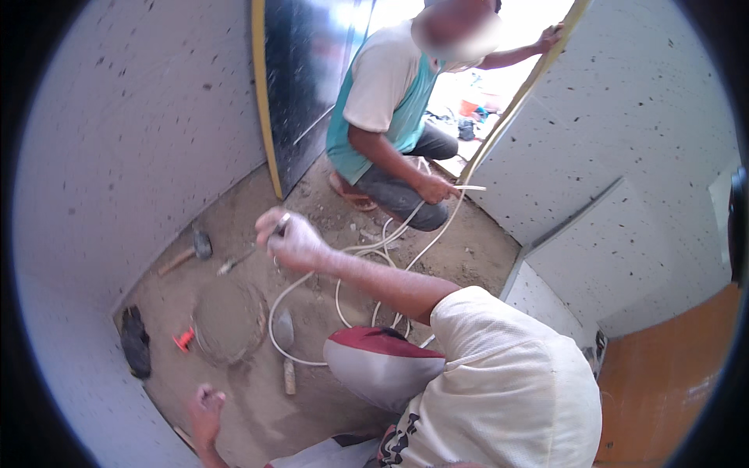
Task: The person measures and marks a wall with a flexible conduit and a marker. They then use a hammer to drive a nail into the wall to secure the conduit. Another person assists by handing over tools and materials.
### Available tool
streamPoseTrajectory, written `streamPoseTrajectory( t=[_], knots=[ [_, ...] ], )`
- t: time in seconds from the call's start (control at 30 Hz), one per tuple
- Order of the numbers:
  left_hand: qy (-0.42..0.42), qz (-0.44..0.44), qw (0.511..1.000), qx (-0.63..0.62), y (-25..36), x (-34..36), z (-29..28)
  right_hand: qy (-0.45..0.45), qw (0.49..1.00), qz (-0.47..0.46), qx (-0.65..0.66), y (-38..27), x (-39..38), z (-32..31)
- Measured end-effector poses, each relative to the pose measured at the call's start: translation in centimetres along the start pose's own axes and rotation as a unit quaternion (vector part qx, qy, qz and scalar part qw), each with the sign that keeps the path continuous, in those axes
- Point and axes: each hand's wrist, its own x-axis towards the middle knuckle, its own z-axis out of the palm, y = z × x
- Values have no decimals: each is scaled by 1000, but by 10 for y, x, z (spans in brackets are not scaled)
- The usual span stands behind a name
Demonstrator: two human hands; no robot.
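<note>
Neither of my hands shows. Just in front of me a person in a cream shirt [515, 366] and a red-and-grey cap crouches. That person's right hand [292, 243] is raised and closed around a small dark thing I cannot make out. At the lower left is another hand [206, 409] with curled fingers, apparently the same person's; its arm is cut off by the edge. Below them lie a round pan of grey mortar [228, 320] and a trowel [285, 331] with its handle toward me. In the doorway a squatting co-worker [382, 101] holds loops of pale cable [290, 295].
A hammer [202, 244], a thin tool [234, 262], a red plastic piece [185, 339] and a dark bundle [136, 343] lie on the dusty floor. Speckled pale walls [140, 101] rise both sides. A dark door [308, 86] stands ajar; a brown panel [663, 382] is at right.
</note>
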Motion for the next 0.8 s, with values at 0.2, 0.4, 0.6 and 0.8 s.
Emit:
streamPoseTrajectory(
  t=[0.2,0.4,0.6,0.8],
  knots=[
    [-85,43,993,70,-1,-3,-9,-14,965,-26,-260,-121,-15,-25],
    [-234,42,953,188,205,16,-31,-18,947,171,-271,-289,-49,-87],
    [-355,101,890,268,342,25,-42,102,921,232,-295,-399,-83,-146],
    [-406,159,847,306,414,22,-43,293,877,244,-291,-473,-136,-179]
  ],
)
